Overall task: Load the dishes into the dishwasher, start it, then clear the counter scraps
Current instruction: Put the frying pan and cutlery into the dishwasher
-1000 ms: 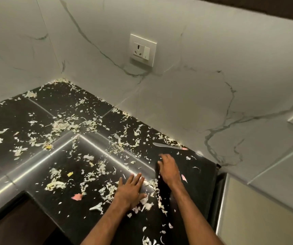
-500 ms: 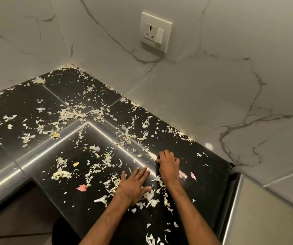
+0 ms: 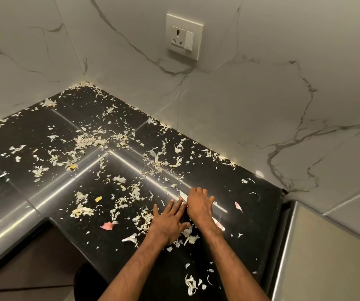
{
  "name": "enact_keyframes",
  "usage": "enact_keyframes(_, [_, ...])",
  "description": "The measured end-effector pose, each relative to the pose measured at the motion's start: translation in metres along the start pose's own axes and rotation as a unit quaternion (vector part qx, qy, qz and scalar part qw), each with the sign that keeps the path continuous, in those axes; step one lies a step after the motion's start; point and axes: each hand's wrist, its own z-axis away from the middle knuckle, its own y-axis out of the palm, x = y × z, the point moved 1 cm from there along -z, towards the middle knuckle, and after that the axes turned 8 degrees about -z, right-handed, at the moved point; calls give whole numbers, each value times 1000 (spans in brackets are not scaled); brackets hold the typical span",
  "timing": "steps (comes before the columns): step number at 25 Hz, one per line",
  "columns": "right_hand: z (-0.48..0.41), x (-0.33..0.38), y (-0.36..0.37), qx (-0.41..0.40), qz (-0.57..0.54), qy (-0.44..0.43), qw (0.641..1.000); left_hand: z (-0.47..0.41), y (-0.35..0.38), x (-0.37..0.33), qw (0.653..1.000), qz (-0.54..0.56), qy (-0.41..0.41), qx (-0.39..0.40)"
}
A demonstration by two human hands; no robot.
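Closest to you, a small clump of pale scraps [image 3: 191, 283] lies on the black counter [image 3: 257, 224] between your two forearms, near the front edge. Just beyond it your left hand [image 3: 170, 220] lies flat on the counter, fingers straight and spread, holding nothing, with shreds at its heel and along its left side. Your right hand [image 3: 198, 205] is just beside it, touching its fingertips, and lies over a knife [image 3: 182, 194]. The pale blade tip sticks out past your fingers and the other end shows below your wrist. Your fingers bend down over the knife, but you cannot tell whether they close round it or only press on it. To the left of your hands a pink scrap [image 3: 107, 225] sits near the inner edge of the counter. Further back the scraps are scattered over the whole L-shaped top, thickest in a heap toward the corner. A grey metal surface [image 3: 327, 257] adjoins the counter on your right. Behind it all rises the veined marble wall [image 3: 261, 94] with a socket [image 3: 185, 35].
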Motion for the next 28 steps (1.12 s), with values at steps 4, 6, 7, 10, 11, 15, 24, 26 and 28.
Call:
enact_keyframes(4, [3,4,1,-20,-47,38,998,3,1,0,1000,5,-1,-6])
enact_keyframes(6, [4,7,1,-14,-50,43,998,5,2,-1,1000,9,1,-18])
enact_keyframes(7, [5,8,1,-10,-47,40,998,5,1,0,1000,8,3,-24])
enact_keyframes(10, [8,8,4,-8,-50,35,998,4,-1,2,999,8,4,-40])
enact_keyframes(11, [9,6,4,-13,-49,36,998,4,-1,2,999,11,4,-45])
enact_keyframes(15, [10,2,5,-32,-21,33,999,4,0,4,992,60,-7,-107])
enact_keyframes(24, [49,-99,3,-144,-138,43,979,-21,-15,22,976,27,-33,-212])
enact_keyframes(26, [50,-121,-2,-120,-129,18,984,-23,-14,23,975,31,-27,-219])
enact_keyframes(28, [41,-123,-8,-92,-115,2,989,-21,-11,21,972,34,-13,-231])
